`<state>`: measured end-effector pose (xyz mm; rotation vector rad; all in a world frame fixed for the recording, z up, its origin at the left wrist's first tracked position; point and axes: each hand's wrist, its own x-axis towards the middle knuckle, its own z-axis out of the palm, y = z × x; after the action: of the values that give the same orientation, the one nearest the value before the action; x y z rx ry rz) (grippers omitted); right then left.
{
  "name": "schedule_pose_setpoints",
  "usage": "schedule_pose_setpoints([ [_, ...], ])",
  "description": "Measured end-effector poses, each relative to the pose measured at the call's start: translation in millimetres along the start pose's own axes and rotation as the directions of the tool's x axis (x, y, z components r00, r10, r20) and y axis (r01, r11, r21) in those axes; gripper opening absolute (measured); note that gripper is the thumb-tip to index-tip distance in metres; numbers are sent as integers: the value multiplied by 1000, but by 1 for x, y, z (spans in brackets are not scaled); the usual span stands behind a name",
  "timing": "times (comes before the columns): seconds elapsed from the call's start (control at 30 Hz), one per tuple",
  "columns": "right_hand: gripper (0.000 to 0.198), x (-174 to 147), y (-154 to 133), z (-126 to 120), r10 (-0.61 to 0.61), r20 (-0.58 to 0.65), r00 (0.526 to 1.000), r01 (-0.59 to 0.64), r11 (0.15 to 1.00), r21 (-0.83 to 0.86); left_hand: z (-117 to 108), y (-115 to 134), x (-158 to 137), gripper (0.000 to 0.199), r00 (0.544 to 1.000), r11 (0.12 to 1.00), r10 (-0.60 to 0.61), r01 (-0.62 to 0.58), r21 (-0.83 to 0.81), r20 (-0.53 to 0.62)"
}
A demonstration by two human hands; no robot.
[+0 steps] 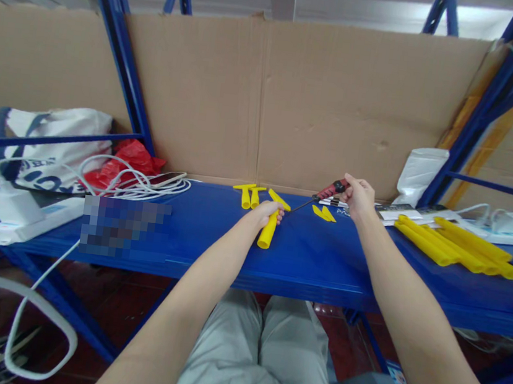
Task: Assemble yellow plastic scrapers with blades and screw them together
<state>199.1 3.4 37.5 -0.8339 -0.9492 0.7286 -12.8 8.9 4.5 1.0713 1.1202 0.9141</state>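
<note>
My left hand (270, 214) is closed around a yellow T-shaped piece (266, 237), its round tube end pointing toward me and its crossbar showing beyond my fingers. In my right hand (359, 198) is a screwdriver (330, 190) with a red and black handle, gripped at the handle's end. Its thin shaft slants down left to the crossbar beside my left fingers; the tip's exact contact cannot be made out. Just behind my left hand lie two more yellow T-shaped pieces (246, 199). Small yellow pointed pieces (323, 213) rest below the screwdriver.
Several yellow tubes (457, 249) lie on the right of the blue table (213, 243). White coiled cables (145, 184), a red plastic bag (124, 163) and a cloth bag (66, 144) crowd the left. A cardboard panel (258, 99) stands behind, between blue posts.
</note>
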Motion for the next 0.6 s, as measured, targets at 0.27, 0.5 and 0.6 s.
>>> schedule_pose_setpoints([
  [0.27, 34, -1, 4, -1, 161, 19, 987, -159, 985, -59, 2, 2, -3, 15, 1000, 999, 10, -9, 42, -13],
  [0.5, 24, 0, 14, -11, 581, 147, 801, -478, 767, -427, 2, 2, -4, 10, 997, 998, 29, -25, 53, -67],
  [0.6, 26, -4, 18, -11, 652, 169, 739, -476, 684, -554, 3, 3, -6, 9, 995, 998, 40, -36, 48, -88],
])
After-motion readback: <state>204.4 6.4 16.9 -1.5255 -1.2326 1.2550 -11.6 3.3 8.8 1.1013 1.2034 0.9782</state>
